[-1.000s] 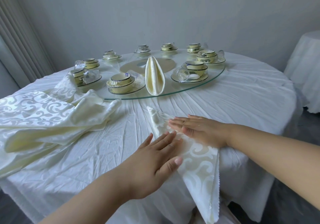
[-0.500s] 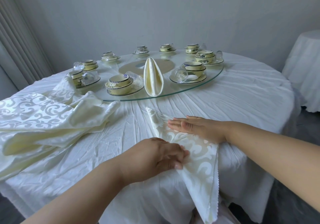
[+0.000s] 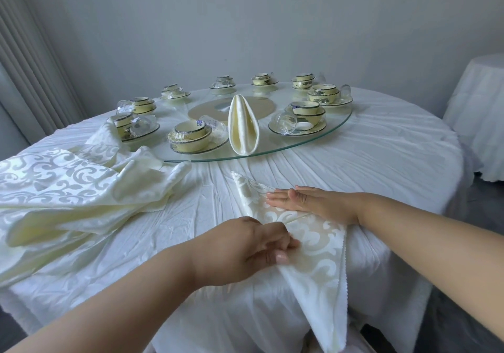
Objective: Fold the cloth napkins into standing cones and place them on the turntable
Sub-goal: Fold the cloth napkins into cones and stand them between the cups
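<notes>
Napkin (image 3: 313, 241) in mid-fold, lying at the near edge of the table (image 3: 381, 161) with its lower corner hanging over the rim; its far tip points toward the turntable (image 3: 338, 131). The right hand (image 3: 319, 202) lies flat on the cloth, fingers straight and together, apparently to pin the crease. The left hand (image 3: 245, 246) has its fingers curled, pinching the left edge of the napkin, probably to draw it over into the next fold. One finished cone (image 3: 242, 129) stands on the turntable among cups and saucers (image 3: 300, 118); unfolded napkins (image 3: 71, 186) lie heaped to the left.
</notes>
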The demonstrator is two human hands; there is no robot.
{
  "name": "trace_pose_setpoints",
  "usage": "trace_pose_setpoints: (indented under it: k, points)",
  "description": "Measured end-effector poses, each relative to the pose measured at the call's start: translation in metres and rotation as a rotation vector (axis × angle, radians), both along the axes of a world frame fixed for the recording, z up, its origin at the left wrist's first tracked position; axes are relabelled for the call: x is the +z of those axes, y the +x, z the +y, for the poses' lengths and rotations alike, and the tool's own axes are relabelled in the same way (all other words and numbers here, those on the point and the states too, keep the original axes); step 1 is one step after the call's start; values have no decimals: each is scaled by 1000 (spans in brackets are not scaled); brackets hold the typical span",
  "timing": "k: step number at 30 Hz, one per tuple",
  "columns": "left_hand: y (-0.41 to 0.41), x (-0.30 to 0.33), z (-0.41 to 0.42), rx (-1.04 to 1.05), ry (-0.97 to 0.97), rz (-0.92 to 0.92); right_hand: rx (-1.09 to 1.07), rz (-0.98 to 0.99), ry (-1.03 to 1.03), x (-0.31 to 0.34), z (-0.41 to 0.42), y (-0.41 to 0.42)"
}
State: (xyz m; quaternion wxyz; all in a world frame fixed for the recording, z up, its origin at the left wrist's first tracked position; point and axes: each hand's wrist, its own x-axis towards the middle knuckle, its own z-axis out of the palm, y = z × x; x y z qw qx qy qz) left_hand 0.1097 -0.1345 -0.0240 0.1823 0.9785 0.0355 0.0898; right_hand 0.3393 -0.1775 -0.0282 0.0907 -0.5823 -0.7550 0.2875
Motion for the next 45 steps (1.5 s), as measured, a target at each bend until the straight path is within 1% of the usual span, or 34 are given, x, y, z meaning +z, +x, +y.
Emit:
trace_pose_setpoints:
  k: [3,5,7,8,9,10,12,13,15,16,18,20,21,24,28,31,34,35,37,40,43,45]
  points:
    - [0,-2,4,-32,76,22,6,0,3,1,-1,0]
    - [3,-2,7,-54,127,-4,-4,9,-12,2,-1,-1]
    - [4,-3,6,-11,88,-41,-22,58,-27,5,-1,-2]
    - [5,-5,5,54,21,-56,-39,91,-51,7,-3,-3]
    - [5,-7,6,141,-79,-90,-106,135,-82,6,-3,-1]
    - [6,-9,5,238,-219,-135,-219,204,-111,3,-1,4]
    - [9,-15,5,419,-580,-225,-442,445,-136,-4,5,15]
    - [12,-16,6,480,-738,-278,-478,604,-172,-7,8,21]
    - [20,-18,7,563,-934,-383,-442,890,-250,-7,13,30]
    - [23,-17,6,600,-986,-420,-401,969,-256,-4,13,31]
    - [29,-17,9,700,-1037,-457,-346,1014,-214,1,12,32]
    - [33,-19,15,824,-1037,-440,-355,957,-159,7,9,33]
    - [35,-19,17,884,-1033,-419,-362,876,-99,11,6,31]
    - [40,-15,19,1018,-1075,-415,-396,548,84,17,8,30]
    - [44,-9,21,1079,-1079,-393,-426,283,70,16,16,26]
    - [46,-6,23,1115,-1117,-350,-464,90,108,19,25,20]
    - [48,-4,23,1181,-1108,-334,-477,-142,149,27,33,11]
    - [49,-4,23,1192,-1109,-341,-478,-180,161,29,34,7]
    - [50,-5,21,1193,-1081,-376,-484,-198,198,27,34,-1]
    - [48,-7,15,1147,-948,-436,-480,-159,246,18,31,-3]
    - [47,-10,15,1104,-754,-416,-465,-108,259,15,28,-3]
    - [46,-6,18,1096,-738,-375,-447,-89,257,15,28,-3]
